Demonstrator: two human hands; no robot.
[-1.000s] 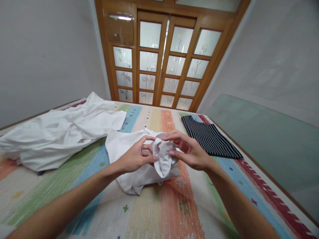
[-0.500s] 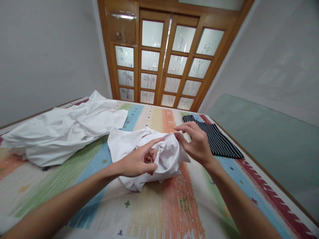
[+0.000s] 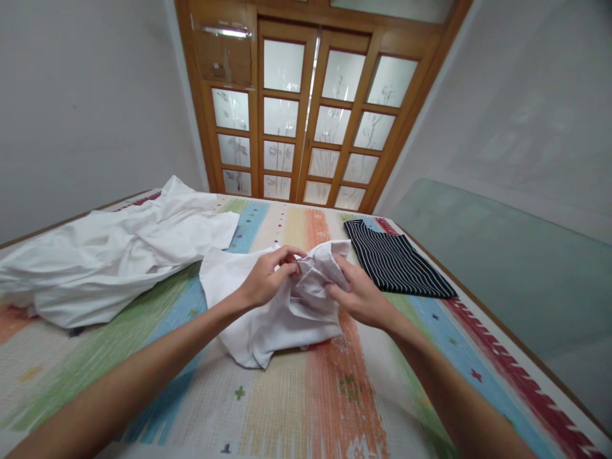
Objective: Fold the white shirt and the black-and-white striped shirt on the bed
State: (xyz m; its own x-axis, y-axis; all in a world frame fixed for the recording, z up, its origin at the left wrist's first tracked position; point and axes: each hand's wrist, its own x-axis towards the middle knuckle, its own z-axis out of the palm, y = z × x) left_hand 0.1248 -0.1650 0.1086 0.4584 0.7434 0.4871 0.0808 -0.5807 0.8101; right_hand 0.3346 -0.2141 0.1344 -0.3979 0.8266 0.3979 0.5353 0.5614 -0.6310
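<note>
In the middle of the head view a white garment point(image 3: 272, 331) lies bunched on the bed cover, its right part lifted and creased. My left hand point(image 3: 270, 274) pinches an edge of that raised cloth between thumb and fingers. My right hand point(image 3: 358, 290) grips the gathered cloth from the right, thumb toward me and fingers behind it. What kind of garment it is cannot be told from the folds.
A larger white cloth point(image 3: 119, 255) lies crumpled at the left. Folded black cloth with white stripes point(image 3: 401, 261) rests at the right. Underneath is a colourful striped cover point(image 3: 306, 408). A pale green headboard-like panel point(image 3: 502, 255) stands along the right; wooden glazed doors point(image 3: 306, 115) are beyond.
Both hands have closed on the white garment. Its right part has been gathered and lifted, where before the cloth formed a rounded hollow. The view has shifted slightly.
</note>
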